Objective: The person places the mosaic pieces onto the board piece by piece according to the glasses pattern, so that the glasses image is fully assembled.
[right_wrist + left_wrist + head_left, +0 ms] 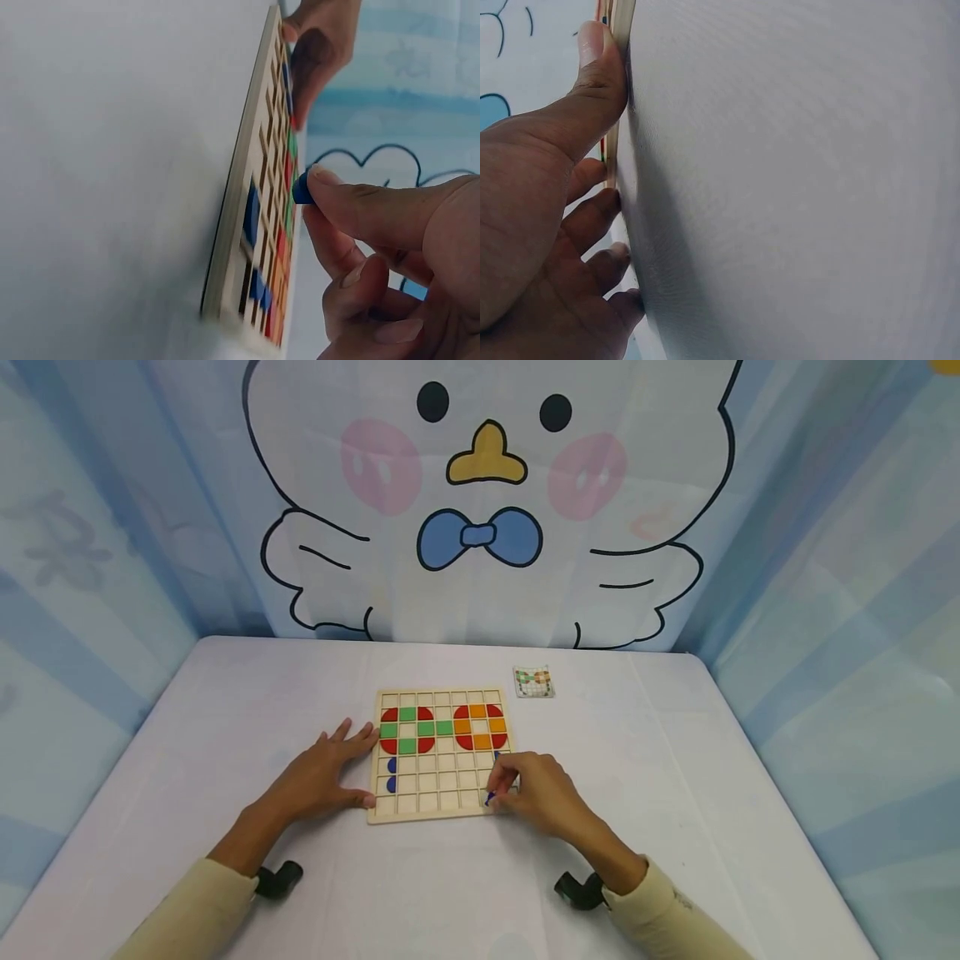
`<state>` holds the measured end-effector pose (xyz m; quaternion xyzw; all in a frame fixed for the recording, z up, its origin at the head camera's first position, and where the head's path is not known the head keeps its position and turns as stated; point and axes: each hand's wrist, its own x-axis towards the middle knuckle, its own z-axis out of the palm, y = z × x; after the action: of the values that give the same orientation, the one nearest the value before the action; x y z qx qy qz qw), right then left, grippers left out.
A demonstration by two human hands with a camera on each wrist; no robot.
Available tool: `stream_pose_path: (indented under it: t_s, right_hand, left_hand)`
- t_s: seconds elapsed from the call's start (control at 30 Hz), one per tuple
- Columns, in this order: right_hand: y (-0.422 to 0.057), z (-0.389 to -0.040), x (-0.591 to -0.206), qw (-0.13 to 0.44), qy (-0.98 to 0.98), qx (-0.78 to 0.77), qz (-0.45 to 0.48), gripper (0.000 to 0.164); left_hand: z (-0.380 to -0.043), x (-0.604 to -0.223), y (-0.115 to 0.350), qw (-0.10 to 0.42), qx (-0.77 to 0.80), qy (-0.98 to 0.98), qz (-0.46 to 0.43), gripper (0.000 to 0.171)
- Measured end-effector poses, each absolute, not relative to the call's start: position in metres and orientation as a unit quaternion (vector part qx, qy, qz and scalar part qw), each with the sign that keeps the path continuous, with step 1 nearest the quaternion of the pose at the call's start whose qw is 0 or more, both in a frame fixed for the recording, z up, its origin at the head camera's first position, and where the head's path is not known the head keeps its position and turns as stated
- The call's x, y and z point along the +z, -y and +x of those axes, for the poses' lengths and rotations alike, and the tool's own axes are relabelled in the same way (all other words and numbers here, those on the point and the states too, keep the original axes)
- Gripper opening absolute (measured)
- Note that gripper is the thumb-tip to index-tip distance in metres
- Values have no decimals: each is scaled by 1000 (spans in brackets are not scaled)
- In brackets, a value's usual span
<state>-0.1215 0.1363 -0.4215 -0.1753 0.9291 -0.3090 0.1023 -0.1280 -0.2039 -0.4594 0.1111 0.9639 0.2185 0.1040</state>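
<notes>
A wooden grid board (427, 817) lies on the white table, holding red corner pieces (388, 746) with green squares (407, 746) on the left and orange squares (477, 712) on the right. Two rounded blue pieces (392, 766) sit in the left column; more blue pieces (251, 214) lie along the right edge. My left hand (318, 781) rests at the board's left side, fingers spread and thumb against the edge. Between thumb and finger, my right hand (543, 793) pinches a small blue piece (302, 189) over the front right corner, partly covering the cells there.
Behind the board's right corner lies a small pattern card (534, 682) with a coloured grid. A curtain (480, 602) with a cartoon bird hangs at the table's back edge. Black wrist cameras (279, 881) sit at both cuffs.
</notes>
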Motion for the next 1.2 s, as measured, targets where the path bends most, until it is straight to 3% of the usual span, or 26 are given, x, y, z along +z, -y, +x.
stream_pose_path:
  t_s: [0.57, 1.0, 1.2]
  right_hand:
    - [-36, -133, -435, 125, -911, -307, -246, 14]
    - [-20, -130, -433, 144, -917, -275, -251, 15]
    - [-27, -127, -433, 136, -914, -296, -242, 6]
  left_hand:
    - [-127, -461, 203, 99, 225, -962, 120, 110]
    - [-124, -455, 203, 98, 221, -963, 123, 108]
    - [-121, -455, 207, 94, 234, -958, 135, 107]
